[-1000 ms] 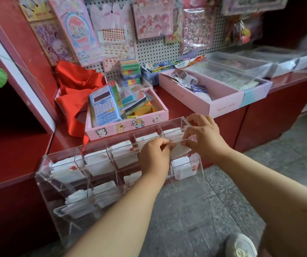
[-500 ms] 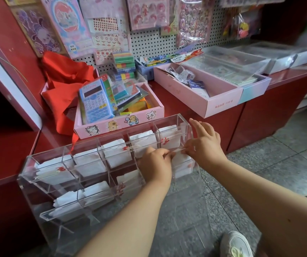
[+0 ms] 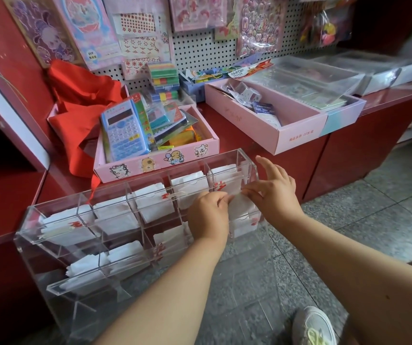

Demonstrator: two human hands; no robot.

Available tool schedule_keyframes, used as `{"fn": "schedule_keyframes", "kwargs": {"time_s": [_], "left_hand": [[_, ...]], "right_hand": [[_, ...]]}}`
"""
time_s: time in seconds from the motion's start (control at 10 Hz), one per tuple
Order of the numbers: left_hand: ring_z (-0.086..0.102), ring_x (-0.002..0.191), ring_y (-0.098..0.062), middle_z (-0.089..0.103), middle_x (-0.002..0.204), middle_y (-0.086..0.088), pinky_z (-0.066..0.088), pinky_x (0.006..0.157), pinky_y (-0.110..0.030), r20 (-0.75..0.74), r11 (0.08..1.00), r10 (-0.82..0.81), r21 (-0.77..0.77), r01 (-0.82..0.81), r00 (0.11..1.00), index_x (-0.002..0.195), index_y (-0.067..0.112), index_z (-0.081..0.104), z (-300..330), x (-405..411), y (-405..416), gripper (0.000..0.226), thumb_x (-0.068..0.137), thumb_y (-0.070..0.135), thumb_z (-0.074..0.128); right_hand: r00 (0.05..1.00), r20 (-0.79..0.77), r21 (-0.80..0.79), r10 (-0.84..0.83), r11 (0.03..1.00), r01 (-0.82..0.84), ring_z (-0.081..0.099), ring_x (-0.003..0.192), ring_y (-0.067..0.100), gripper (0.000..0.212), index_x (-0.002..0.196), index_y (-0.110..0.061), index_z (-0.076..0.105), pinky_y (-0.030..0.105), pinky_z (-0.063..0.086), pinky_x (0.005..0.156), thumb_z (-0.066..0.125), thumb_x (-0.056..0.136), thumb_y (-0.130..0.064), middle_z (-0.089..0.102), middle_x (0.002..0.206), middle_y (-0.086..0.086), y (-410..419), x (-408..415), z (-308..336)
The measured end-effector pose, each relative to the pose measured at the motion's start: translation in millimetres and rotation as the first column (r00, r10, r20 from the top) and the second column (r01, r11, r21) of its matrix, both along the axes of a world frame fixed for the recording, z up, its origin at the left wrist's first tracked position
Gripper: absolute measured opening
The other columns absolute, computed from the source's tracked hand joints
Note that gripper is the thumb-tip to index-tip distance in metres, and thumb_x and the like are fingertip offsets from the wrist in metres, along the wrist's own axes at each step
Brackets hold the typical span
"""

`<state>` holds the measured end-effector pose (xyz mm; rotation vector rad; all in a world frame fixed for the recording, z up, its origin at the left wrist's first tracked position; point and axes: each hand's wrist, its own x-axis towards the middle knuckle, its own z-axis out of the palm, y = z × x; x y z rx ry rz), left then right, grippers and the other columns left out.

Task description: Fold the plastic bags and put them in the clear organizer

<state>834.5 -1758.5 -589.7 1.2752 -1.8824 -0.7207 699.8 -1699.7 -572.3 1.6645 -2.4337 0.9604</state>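
The clear organizer stands in front of me against the red counter, its compartments holding folded white plastic bags with red print. A folded white bag sits at the front of the right-hand compartments. My left hand pinches its left edge with curled fingers. My right hand pinches its right edge between thumb and a finger, while the other fingers stick up straight. The bag's lower part is hidden behind my hands.
On the red counter behind the organizer sits a pink box with a blue calculator and stationery. A red cloth bag lies left of it. A longer pink box lies to the right. Grey floor and my shoe are below.
The view has shifted slightly. Both hands stay on the bag at the right compartments. My right hand's free fingers have spread and lifted higher.
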Motion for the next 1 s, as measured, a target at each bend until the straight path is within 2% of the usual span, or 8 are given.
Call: {"fn": "schedule_keyframes", "kwargs": {"time_s": [0.2,0.3,0.4,0.6,0.7,0.8,0.9,1.0], "left_hand": [[0.056,0.074,-0.021,0.058,0.082,0.005,0.037,0.058,-0.026,0.009,1.000,-0.008,0.009,0.007,1.000,0.087,0.024,0.079,-8.3,-2.6,-3.5,0.014,0.088,0.035,0.070],[0.058,0.079,-0.019,0.063,0.087,0.007,0.040,0.061,-0.026,0.099,0.997,-0.016,0.072,0.009,0.995,0.090,0.028,0.078,-12.5,-4.8,-4.8,0.015,0.089,0.038,0.068],[0.064,0.084,-0.025,0.071,0.089,0.006,0.052,0.070,-0.029,0.221,0.993,-0.057,0.117,0.032,0.974,0.090,0.029,0.078,-17.8,-6.8,-9.7,0.018,0.090,0.041,0.063],[0.064,0.084,-0.033,0.069,0.078,0.001,0.047,0.066,-0.032,0.465,0.980,-0.107,0.199,0.014,0.879,0.069,0.023,0.069,-17.9,-12.0,-14.4,0.038,0.094,0.049,0.055],[0.064,0.088,-0.031,0.070,0.084,0.001,0.048,0.074,-0.035,0.511,0.983,-0.124,0.180,0.036,0.851,0.082,0.027,0.074,-14.1,-11.9,-13.4,0.040,0.098,0.052,0.046],[0.063,0.079,-0.026,0.067,0.078,0.001,0.049,0.072,-0.034,0.463,0.984,-0.159,0.149,0.100,0.872,0.075,0.022,0.068,-9.5,-4.8,-9.3,0.049,0.101,0.050,0.038],[0.061,0.074,-0.025,0.063,0.073,0.000,0.045,0.062,-0.032,0.400,0.985,-0.167,0.117,0.130,0.901,0.064,0.020,0.056,-8.6,0.3,-7.7,0.052,0.102,0.049,0.035],[0.057,0.080,-0.023,0.060,0.082,0.001,0.043,0.065,-0.031,0.286,0.983,-0.181,0.070,0.168,0.941,0.076,0.017,0.064,-6.4,6.7,-3.1,0.048,0.103,0.046,0.035]], "right_hand": [[1.000,-0.020,0.032,-0.016,0.999,0.016,0.035,0.136,0.031,0.009,0.089,-0.025,0.080,0.046,0.025,0.100,0.074,0.083,-0.027,0.040,0.152,0.005,0.6,-1.0,-4.6],[0.999,-0.029,0.118,-0.037,0.992,0.040,0.030,0.138,0.027,0.011,0.093,-0.027,0.079,0.044,0.022,0.102,0.071,0.086,-0.028,0.036,0.154,0.002,2.8,1.2,-7.7],[0.999,-0.040,0.174,-0.035,0.984,0.042,0.028,0.138,0.025,0.014,0.098,-0.029,0.078,0.043,0.022,0.102,0.069,0.087,-0.030,0.037,0.152,-0.001,4.1,2.5,-10.2],[0.992,-0.122,0.311,-0.014,0.949,0.052,0.030,0.129,0.020,0.021,0.099,-0.035,0.075,0.040,0.023,0.098,0.055,0.094,-0.035,0.041,0.140,-0.009,2.7,5.2,-15.6],[0.993,-0.119,0.347,-0.001,0.937,0.043,0.030,0.130,0.020,0.027,0.102,-0.032,0.073,0.042,0.024,0.100,0.047,0.098,-0.039,0.043,0.137,-0.008,3.3,4.9,-17.6],[0.991,-0.135,0.355,0.000,0.934,0.048,0.031,0.128,0.021,0.032,0.106,-0.031,0.072,0.041,0.026,0.099,0.042,0.100,-0.042,0.045,0.133,-0.007,4.2,6.1,-17.6],[0.992,-0.123,0.347,-0.009,0.936,0.052,0.031,0.130,0.022,0.035,0.110,-0.029,0.071,0.041,0.027,0.100,0.042,0.100,-0.044,0.043,0.138,-0.004,3.9,6.1,-18.4],[0.991,-0.119,0.219,-0.064,0.972,0.089,0.036,0.127,0.025,0.030,0.106,-0.022,0.073,0.040,0.029,0.099,0.049,0.097,-0.038,0.048,0.134,-0.001,3.7,9.8,-17.1]]}}
